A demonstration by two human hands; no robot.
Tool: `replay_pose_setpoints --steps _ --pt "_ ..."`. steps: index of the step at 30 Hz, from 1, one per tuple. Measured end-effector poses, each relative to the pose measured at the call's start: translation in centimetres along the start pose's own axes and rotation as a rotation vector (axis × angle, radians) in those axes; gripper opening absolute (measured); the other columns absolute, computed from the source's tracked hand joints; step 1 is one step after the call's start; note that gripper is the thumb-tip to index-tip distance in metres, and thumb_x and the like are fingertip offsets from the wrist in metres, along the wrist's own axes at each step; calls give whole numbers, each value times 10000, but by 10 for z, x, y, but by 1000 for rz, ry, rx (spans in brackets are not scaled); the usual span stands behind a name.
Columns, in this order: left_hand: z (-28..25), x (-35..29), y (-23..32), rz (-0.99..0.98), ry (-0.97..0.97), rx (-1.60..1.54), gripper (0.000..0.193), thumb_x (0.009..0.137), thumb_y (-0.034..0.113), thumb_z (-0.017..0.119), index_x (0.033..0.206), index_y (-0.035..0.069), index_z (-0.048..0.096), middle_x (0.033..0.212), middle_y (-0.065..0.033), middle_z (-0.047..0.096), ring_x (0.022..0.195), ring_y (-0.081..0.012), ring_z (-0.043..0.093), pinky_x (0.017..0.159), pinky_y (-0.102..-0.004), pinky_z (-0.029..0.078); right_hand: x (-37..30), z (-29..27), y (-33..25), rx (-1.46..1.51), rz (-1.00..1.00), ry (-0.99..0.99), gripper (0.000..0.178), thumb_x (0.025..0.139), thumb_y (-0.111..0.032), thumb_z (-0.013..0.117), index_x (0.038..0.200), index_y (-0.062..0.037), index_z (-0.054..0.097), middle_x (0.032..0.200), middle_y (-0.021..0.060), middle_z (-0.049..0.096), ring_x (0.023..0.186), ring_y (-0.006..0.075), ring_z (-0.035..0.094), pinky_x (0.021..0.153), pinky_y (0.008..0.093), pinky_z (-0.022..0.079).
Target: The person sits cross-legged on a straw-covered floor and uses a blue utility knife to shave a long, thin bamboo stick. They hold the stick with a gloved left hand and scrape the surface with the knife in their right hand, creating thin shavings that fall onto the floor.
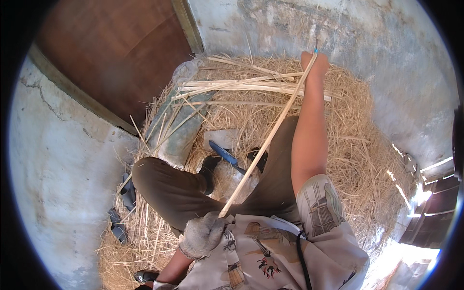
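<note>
A long pale bamboo strip (270, 137) runs slantwise from my lap to the far right. My left hand (205, 235), in a grey work glove, is closed round its near end by my waist. My right arm is stretched out straight, and my bare right hand (315, 66) is closed at the strip's far end. A small blue piece with a thin dark blade-like tip, seemingly a knife (316, 50), sticks up from that fist; most of it is hidden. On the floor between my crossed legs lies a blue-handled tool (224, 153).
Several split bamboo strips (241, 87) lie beyond my knees, some across a greenish sack (180, 128). Straw-like shavings (348, 140) cover the floor. Dark sandals (117, 226) lie left, near the wall (58, 193). A brown door (116, 53) stands far left; another wall (270, 29) closes the far side.
</note>
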State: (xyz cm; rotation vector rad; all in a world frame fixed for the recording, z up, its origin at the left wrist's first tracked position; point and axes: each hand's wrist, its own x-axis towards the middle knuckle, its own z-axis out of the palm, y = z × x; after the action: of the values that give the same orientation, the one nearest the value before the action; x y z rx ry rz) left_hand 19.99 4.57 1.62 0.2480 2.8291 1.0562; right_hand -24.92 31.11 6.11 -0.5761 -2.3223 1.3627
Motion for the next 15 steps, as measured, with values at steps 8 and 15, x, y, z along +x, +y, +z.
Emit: replay_pose_setpoints --steps 8,15 --pt "17 1 -6 -362 219 -466 285 1045 280 602 1069 7 679 744 -103 664 640 -182 634 605 -323 495 -31 33 -20 784 120 -508 253 880 -175 705 708 -98 536 556 -20 424 452 99 409 436 293 319" --pt "-3 46 -5 -475 248 -796 297 1050 285 611 1083 -6 661 705 11 582 614 -62 509 549 -244 421 -75 32 -44 833 -11 -971 282 943 -333 723 955 -60 651 585 -64 411 455 27 347 408 222 266"
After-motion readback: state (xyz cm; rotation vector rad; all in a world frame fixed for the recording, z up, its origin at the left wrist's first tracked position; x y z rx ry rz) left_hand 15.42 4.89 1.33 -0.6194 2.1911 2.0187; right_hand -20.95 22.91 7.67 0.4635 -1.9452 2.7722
